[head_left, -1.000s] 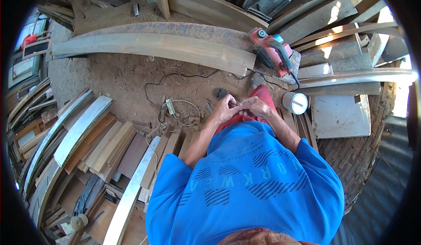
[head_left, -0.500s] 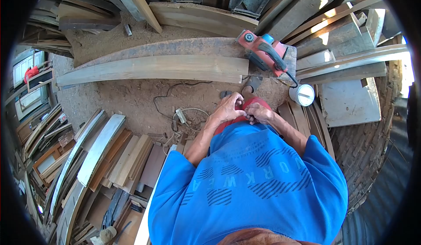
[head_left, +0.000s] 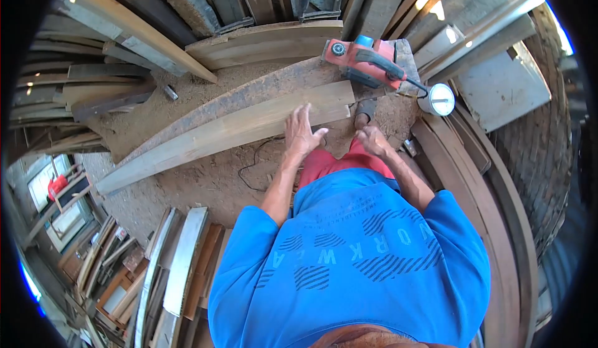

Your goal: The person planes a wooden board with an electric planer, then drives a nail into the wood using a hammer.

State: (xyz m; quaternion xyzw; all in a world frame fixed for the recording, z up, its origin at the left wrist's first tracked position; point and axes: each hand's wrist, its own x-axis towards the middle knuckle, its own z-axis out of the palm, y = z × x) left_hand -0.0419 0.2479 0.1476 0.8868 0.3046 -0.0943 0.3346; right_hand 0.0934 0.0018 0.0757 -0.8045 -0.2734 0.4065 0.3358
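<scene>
My left hand (head_left: 301,135) is open with its fingers spread. Its fingertips overlap the near edge of a long, curved pale wooden board (head_left: 230,128); whether they touch it I cannot tell. My right hand (head_left: 374,141) is closed, fingers curled together above the red shorts, and what it holds, if anything, is hidden. Beyond the board lies a worn, curved plank (head_left: 249,86) that serves as a bench. On its right end rests a red and black electric hand planer (head_left: 367,65), its cord trailing toward a white round container (head_left: 440,99).
Stacked boards (head_left: 187,261) stand at the lower left. Long curved planks (head_left: 476,217) lie close by on the right. More timber (head_left: 137,30) leans at the back. A dark cord (head_left: 249,167) crosses the sawdust-covered floor (head_left: 205,189).
My hands, together half a second ago, have come apart. The left has reached forward to the board and opened. The view has turned, so the board appears more slanted.
</scene>
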